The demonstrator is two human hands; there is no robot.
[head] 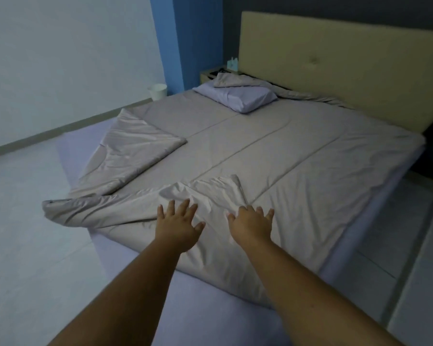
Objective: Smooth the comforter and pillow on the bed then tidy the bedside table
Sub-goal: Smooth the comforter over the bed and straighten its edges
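Note:
A grey-beige comforter (pixel 273 151) lies spread over the bed, with its left corner folded back and a bunched fold near the foot. My left hand (pixel 179 224) and my right hand (pixel 251 224) rest flat on that wrinkled near edge, fingers spread, holding nothing. A lilac pillow (pixel 240 97) lies near the head of the bed, with a corner of the comforter draped over its far side. The bedside table (pixel 208 75) stands at the far left of the headboard, with a dark item and a small pale blue object (pixel 233 63) on it.
A beige padded headboard (pixel 335 66) backs the bed. A white waste bin (pixel 157 91) stands on the floor by the blue wall. The lilac sheet (pixel 210 308) shows at the foot of the bed. Pale tiled floor runs along both sides.

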